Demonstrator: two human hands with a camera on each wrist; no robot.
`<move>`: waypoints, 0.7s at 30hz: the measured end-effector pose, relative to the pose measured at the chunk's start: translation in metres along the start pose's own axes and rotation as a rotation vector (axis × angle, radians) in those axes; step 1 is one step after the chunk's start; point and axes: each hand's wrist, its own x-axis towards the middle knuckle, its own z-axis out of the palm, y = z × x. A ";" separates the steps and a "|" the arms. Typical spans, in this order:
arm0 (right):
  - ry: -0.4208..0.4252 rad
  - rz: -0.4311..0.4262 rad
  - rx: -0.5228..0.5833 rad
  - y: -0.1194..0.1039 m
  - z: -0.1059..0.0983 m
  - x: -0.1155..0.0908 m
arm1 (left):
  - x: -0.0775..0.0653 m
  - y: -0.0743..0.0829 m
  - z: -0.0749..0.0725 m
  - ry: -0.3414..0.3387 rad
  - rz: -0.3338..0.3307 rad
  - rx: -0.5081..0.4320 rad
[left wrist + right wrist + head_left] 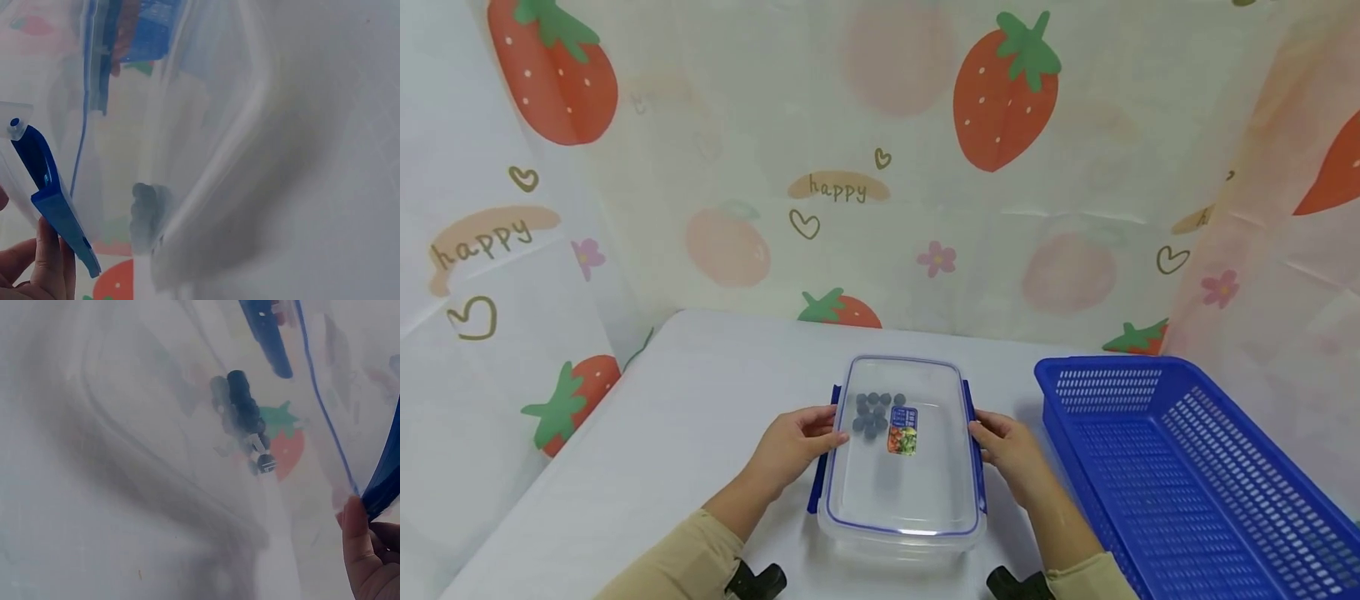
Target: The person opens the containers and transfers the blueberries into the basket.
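Observation:
A clear plastic food container (895, 547) stands on the table under a clear lid (917, 492) with a blue seal. On the left, my left hand (790, 450) grips the lid's edge, thumb on top and fingers at the blue side latch (818, 483). My right hand (1013, 454) pinches the opposite edge beside the right latch (978, 475). The left latch (59, 209) swings outward in the left wrist view. Through the lid show several dark blue round berries (871, 417), also visible through the wall as a dark cluster (244, 406). A fruit-picture label (902, 431) is on the lid.
A blue perforated plastic basket (1060, 467) stands to the right, close to my right forearm. White cloth covers the table (715, 375). Behind it hangs a curtain (925, 208) printed with strawberries. Dark camera mounts (758, 581) show at both wrists.

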 end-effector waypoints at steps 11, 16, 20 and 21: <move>-0.016 -0.013 -0.007 0.003 -0.002 0.001 | -0.001 -0.002 0.001 0.008 -0.012 -0.005; -0.003 0.034 0.086 0.010 -0.003 0.002 | -0.001 -0.002 0.001 0.007 -0.003 -0.003; 0.010 0.035 0.061 0.013 -0.004 0.003 | 0.000 -0.002 0.002 0.013 0.000 -0.017; 0.011 0.032 0.031 0.013 -0.004 0.003 | 0.000 -0.002 0.003 0.013 0.001 -0.020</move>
